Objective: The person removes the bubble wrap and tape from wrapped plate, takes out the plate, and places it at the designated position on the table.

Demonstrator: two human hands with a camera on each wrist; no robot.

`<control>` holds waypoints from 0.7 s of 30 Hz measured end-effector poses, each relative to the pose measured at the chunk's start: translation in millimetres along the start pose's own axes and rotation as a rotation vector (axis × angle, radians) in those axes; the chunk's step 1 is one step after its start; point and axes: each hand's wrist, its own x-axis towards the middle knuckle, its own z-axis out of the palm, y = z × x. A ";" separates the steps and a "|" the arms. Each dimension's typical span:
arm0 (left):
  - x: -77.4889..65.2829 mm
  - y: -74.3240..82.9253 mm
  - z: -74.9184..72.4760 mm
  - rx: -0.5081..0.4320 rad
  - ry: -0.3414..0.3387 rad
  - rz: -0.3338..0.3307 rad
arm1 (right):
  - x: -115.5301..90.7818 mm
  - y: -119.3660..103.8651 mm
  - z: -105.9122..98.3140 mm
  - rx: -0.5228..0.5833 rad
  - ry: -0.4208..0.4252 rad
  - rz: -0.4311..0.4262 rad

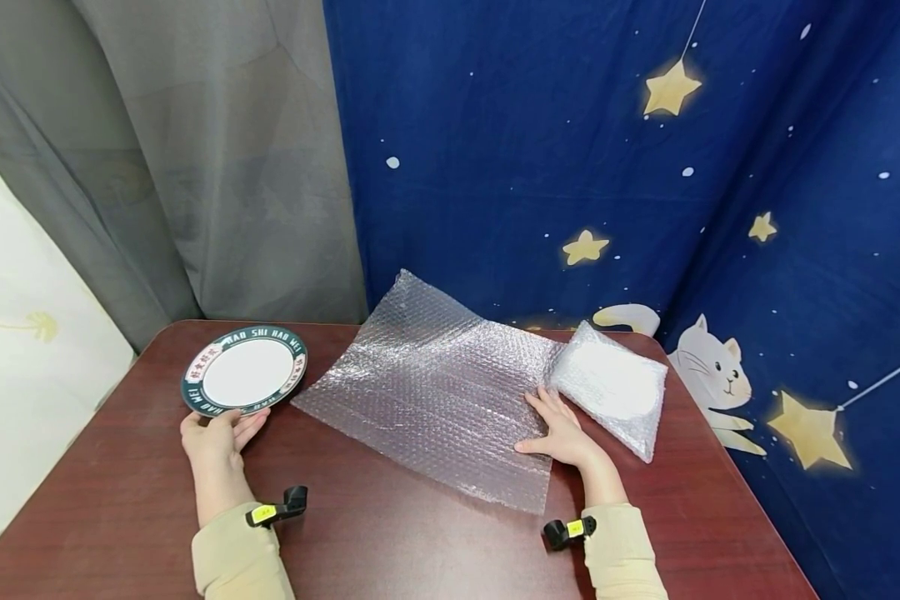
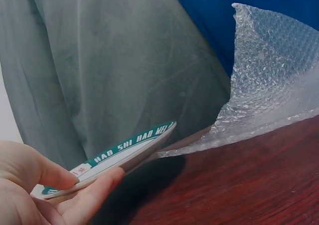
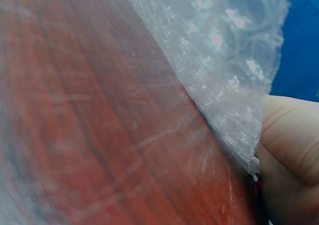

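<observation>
Above the counter (image 1: pixel 390 542) at left, pinching the plate (image 1: pixel 246 372) by its near rim with left hand (image 1: pixel 217 437); at centre, touching the wrap (image 1: pixel 435 392) with spread right hand (image 1: pixel 562 433). For plate, likely stiff, fragile, best held by rim; for wrap, light, limp, by an edge.

Here's the plate (image 1: pixel 247 372), white with a lettered green rim, tilted, its near edge pinched in the left hand (image 1: pixel 219 442); and there's the bubble wrap (image 1: pixel 435 400), a clear sheet spread across the worktop (image 1: pixel 420 554), far corner raised, right hand (image 1: pixel 567 437) touching it.
</observation>
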 end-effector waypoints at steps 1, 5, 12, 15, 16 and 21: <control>0.0 -0.2 -0.4 -0.002 0.005 -0.001 | 0.2 0.1 -0.1 -0.001 0.001 -0.001; 0.0 -0.8 -1.4 -0.010 0.023 -0.008 | 0.7 0.0 -0.2 -0.003 0.003 -0.002; 3.0 -3.6 -3.5 -0.032 0.035 0.002 | 0.9 -1.6 -1.0 0.000 0.000 0.006; 4.3 -5.0 -4.6 -0.042 0.042 0.004 | 0.8 -1.9 -1.0 0.001 0.000 0.007; 4.7 -5.5 -5.1 -0.043 0.045 0.005 | 0.8 -2.0 -1.0 0.001 -0.001 0.007; 7.6 -7.6 -7.4 -0.051 0.053 0.008 | 0.6 -1.8 -0.9 -0.001 -0.002 0.005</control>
